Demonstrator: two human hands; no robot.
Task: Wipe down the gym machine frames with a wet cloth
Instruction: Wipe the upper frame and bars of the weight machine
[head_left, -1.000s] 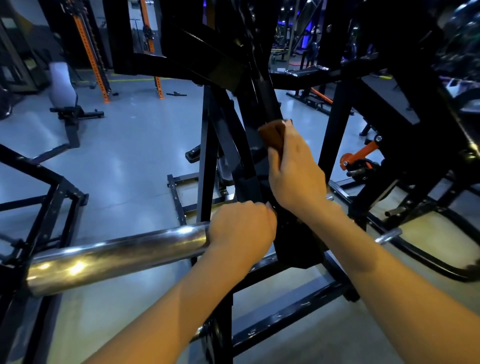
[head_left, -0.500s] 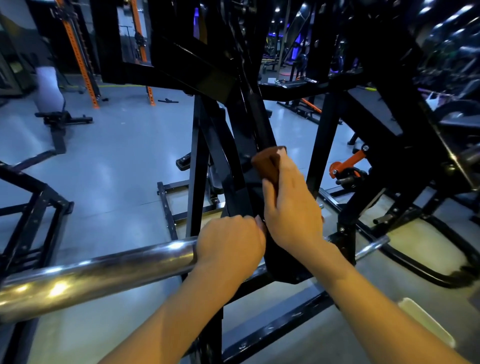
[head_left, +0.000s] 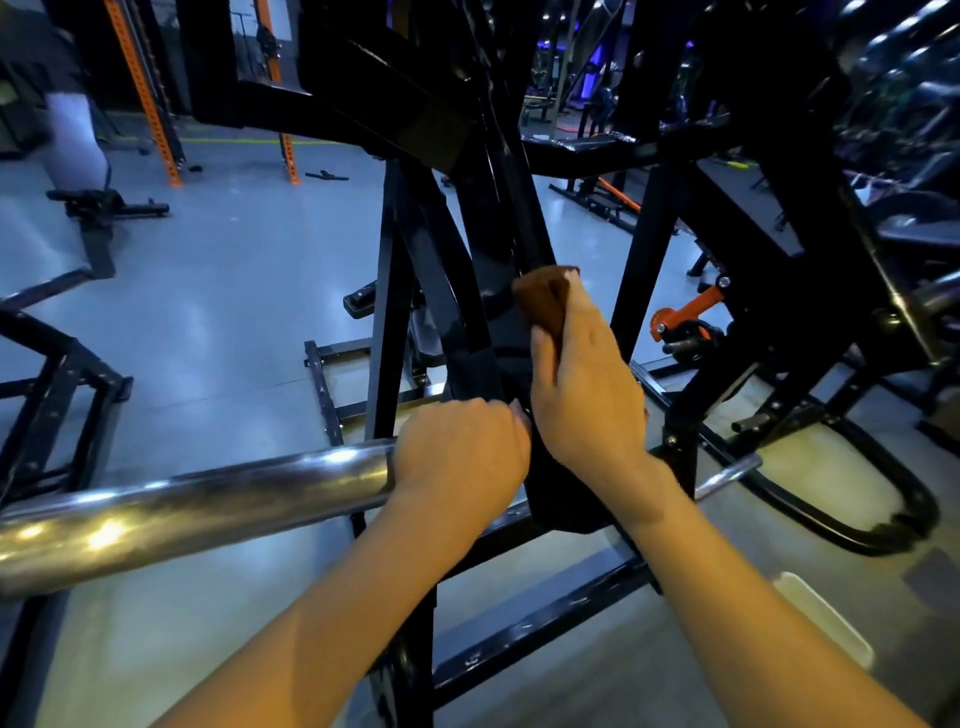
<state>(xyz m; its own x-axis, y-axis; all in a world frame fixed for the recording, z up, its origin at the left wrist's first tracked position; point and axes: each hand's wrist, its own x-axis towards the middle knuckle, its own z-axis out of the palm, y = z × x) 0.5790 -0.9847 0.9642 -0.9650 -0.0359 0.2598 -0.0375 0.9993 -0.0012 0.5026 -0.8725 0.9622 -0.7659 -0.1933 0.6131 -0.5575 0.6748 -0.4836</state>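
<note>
While both bare forearms reach forward from the bottom of the view, the left hand (head_left: 460, 457) curls its fingers around the near end of a thick chrome bar (head_left: 197, 506), gripping it where the bar meets the black machine frame (head_left: 470, 291). Just beside it, with the knuckles almost touching, the right hand (head_left: 584, 387) lies with its palm and straightened fingers flat against a slanted black beam of that frame. Under those fingers sits a brown cloth (head_left: 543, 296), pressed onto the beam; its folded upper edge pokes out above the fingertips, so the cloth is higher and farther away than the left hand and directly under the right one. How much of the cloth lies beneath the palm cannot be seen.

Around the hands, the frame spreads out as several black beams: uprights to the left of the cloth, a diagonal rising above it, and a low crossbar on the floor below the wrists. The chrome bar runs away to the left edge, catching bright reflections. To the right, an orange lever (head_left: 685, 309) stands out on neighbouring black equipment. Farther off, across the pale grey floor (head_left: 218, 291), orange rack posts (head_left: 143, 93) rise at the upper left.
</note>
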